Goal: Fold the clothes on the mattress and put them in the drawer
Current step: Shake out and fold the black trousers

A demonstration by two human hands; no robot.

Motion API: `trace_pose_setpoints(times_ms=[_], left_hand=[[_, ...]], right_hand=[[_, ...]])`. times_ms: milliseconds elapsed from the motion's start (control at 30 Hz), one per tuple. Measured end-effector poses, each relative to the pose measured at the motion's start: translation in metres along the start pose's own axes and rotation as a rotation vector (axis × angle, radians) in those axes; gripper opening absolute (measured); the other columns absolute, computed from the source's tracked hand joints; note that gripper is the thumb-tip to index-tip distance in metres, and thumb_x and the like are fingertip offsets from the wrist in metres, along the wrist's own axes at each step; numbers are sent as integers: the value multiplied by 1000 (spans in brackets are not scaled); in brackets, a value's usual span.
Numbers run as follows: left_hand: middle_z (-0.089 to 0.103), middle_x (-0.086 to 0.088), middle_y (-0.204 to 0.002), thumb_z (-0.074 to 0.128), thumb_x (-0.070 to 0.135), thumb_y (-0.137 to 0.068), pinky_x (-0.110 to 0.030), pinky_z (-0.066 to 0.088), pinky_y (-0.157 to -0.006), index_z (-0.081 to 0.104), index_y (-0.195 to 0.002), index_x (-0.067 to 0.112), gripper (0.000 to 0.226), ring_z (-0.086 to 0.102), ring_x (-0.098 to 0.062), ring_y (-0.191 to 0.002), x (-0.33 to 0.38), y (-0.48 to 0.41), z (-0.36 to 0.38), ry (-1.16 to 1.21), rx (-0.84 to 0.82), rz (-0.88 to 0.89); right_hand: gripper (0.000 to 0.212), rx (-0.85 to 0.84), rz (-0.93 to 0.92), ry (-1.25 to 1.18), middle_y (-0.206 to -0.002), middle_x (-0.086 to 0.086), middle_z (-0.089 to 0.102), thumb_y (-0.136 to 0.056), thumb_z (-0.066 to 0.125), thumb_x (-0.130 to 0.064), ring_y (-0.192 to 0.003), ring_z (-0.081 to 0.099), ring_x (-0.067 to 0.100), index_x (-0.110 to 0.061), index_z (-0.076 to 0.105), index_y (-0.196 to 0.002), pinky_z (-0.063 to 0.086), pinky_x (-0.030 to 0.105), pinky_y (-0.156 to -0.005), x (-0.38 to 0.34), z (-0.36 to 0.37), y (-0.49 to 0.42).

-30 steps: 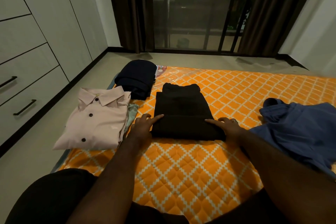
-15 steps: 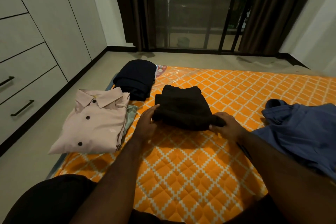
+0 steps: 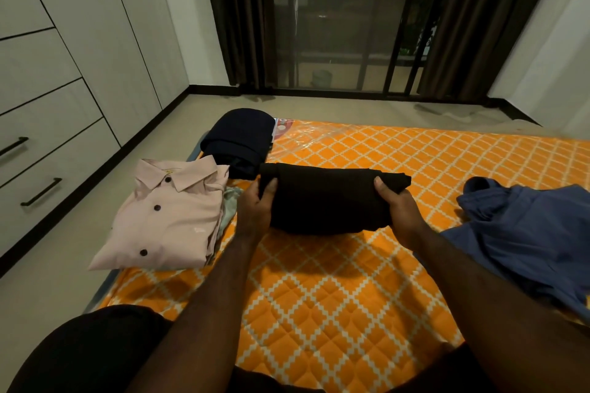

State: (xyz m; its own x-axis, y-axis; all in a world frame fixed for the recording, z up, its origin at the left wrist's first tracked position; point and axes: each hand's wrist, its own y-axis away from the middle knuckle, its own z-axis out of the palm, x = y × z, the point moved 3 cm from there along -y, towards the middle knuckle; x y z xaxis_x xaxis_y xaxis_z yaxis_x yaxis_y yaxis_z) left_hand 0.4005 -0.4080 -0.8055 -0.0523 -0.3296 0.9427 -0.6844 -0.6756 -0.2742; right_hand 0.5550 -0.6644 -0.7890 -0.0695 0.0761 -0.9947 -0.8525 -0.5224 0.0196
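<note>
a dim bedroom with dark curtains over a glass door, and an orange quilted mattress [image 3: 319, 313] on the floor. a person kneels at its near edge, both forearms stretched forward. between the hands is a folded black garment [image 3: 325, 198], its long axis running left to right, seemingly raised just off the mattress with a shadow beneath it. the left hand [image 3: 255, 204] clamps one end and the right hand [image 3: 399, 207] the other, each with the thumb on top and fingers curled under. a folded pale pink button shirt [image 3: 166, 217] and a folded navy garment [image 3: 239, 140] lie at the left; a crumpled blue shirt [image 3: 526, 233] waits on the right. the white drawers with black handles [image 3: 48, 169] stand further left, so the left hand is nearer them.
</note>
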Motion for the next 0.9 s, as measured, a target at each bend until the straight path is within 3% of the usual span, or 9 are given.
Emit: trace_pose_setpoints(times_ms=[67, 133, 300, 433, 533, 633, 733, 800, 900], left_hand=[[64, 6, -89, 52, 33, -105, -11, 42, -66, 66, -114, 9, 29, 61, -8, -84, -2, 0, 0, -75, 22, -29], [64, 1, -95, 49, 39, -105, -24, 43, -73, 65, -111, 10, 33, 62, -19, -93, -8, 2, 1, -166, 45, -99], [65, -19, -118, 44, 49, -105, -39, 45, -86, 62, -118, -1, 54, 60, -38, -110, -33, 2, 1, -409, 10, -403], [58, -22, -136, 46, 48, -104, -40, 46, -95, 54, -134, 0, 58, 56, -40, -122, -42, 6, 2, -511, -145, -613], [56, -21, -139, 43, 50, -104, -41, 46, -96, 53, -136, 2, 58, 54, -40, -125, -40, 10, 5, -631, -142, -616], [58, -19, -135, 42, 51, -103, -44, 47, -90, 47, -139, 7, 57, 56, -40, -122, -30, 18, 8, -814, -65, -525], [53, -21, -138, 48, 35, -101, -47, 47, -91, 39, -143, 12, 49, 52, -40, -123, -12, 19, 12, -1024, 14, -300], [48, -20, -140, 52, 19, -93, -49, 46, -91, 44, -141, 13, 49, 49, -40, -123, -1, 14, 16, -1106, 61, -110], [52, -16, -142, 44, 17, -89, -50, 43, -98, 52, -139, 11, 50, 47, -38, -129, 12, 7, 33, -1073, 29, 162]], right_hand=[[38, 5, 74, 20, -116, 12, 75, -103, 56, -39, -109, 72, 28, -8, 69, -121, 55, 48, -97, 5, 3, -1], [44, 2, 139, 93, -111, 12, 77, -103, 55, -45, -104, 74, 29, -7, 70, -117, 57, 49, -96, 13, 6, -2], [54, 29, 293, 244, -101, 16, 77, -99, 57, -55, -93, 74, 33, -4, 72, -109, 60, 49, -87, 33, 12, -9], [59, 8, 424, 395, -107, 17, 74, -98, 54, -60, -97, 72, 35, -5, 69, -113, 56, 54, -96, 53, 7, -12], [79, 48, 442, 758, -116, 19, 69, -95, 46, -71, -103, 68, 35, -2, 60, -130, 55, 46, -95, 55, 6, -13], [87, 292, 198, 1066, -134, 22, 57, -95, 56, -63, -120, 58, 42, -7, 25, -155, 52, 49, -90, 36, 8, -11], [68, 370, -431, 1384, -143, 18, 51, -96, 62, -44, -136, 44, 41, -17, 36, -153, 44, 55, -103, 3, 32, -10], [55, 143, -632, 1451, -151, 16, 48, -100, 55, -43, -148, 33, 39, -20, 46, -149, 32, 58, -116, -1, 59, -14], [54, -299, -415, 1517, -167, 8, 27, -107, 31, -52, -158, 7, 32, -33, 32, -158, 11, 59, -124, 30, 88, -17]])
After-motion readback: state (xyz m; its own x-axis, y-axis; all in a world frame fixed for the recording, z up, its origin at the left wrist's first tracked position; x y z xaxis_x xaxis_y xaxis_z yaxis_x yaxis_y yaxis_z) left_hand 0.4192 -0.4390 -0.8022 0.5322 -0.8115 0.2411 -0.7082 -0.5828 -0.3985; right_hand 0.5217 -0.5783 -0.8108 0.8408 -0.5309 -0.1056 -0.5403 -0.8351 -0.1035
